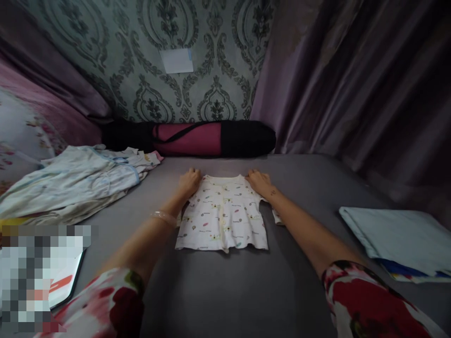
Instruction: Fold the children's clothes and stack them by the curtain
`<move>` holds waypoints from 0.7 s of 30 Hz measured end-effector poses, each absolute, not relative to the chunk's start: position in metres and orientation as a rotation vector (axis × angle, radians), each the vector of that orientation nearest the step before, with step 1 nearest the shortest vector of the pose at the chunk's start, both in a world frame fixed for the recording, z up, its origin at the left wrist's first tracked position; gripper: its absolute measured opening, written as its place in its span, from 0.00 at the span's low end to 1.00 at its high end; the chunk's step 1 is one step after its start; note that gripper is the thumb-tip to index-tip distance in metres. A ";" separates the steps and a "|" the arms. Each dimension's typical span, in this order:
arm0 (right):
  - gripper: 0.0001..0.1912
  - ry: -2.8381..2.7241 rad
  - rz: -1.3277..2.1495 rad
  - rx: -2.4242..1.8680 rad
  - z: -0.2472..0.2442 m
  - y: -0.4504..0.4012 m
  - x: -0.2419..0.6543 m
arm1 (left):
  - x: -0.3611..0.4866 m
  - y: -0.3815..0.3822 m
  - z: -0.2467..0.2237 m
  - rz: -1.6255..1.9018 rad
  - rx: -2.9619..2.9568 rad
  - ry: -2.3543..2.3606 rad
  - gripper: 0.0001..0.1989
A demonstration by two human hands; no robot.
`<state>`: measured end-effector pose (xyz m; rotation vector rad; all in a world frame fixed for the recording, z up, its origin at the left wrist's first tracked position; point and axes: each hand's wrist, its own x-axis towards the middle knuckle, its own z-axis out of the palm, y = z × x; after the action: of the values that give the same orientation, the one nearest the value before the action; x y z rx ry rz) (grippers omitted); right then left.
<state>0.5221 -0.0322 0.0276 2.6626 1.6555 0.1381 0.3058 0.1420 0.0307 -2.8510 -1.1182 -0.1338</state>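
Note:
A small white shirt (221,213) with a scattered print and a buttoned front is spread on the grey sheet (225,286), its neckline toward the wall. At its left shoulder is my left hand (191,180), fingers curled closed on the fabric. My right hand (258,180) grips the right shoulder in the same way. Both forearms lie along the sides of the shirt and partly hide its sleeves; one cuff shows beside my right forearm.
Loose light clothes (81,180) are heaped at the left. A phone (66,277) lies at the lower left. Folded pale cloth (401,237) rests at the right. A black and magenta long bag (190,139) lies along the patterned wall (214,56), with curtains (334,80) at the right.

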 end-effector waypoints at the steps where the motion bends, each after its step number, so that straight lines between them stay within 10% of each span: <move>1: 0.18 1.660 0.196 2.686 0.026 -0.035 0.517 | 0.306 0.137 0.032 -0.180 -2.807 -1.123 0.17; 10: 0.35 1.837 -0.139 2.701 0.003 -0.040 0.469 | 0.308 0.090 0.002 -0.126 -3.049 -0.916 0.31; 21: 0.31 1.912 -0.356 2.865 0.014 -0.041 0.483 | 0.312 0.080 0.002 -0.039 -2.938 -1.043 0.33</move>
<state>0.4834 -0.0413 0.0143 2.8654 1.9122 -0.3556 0.3116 0.0801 0.0021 -2.9379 -1.0430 -0.0386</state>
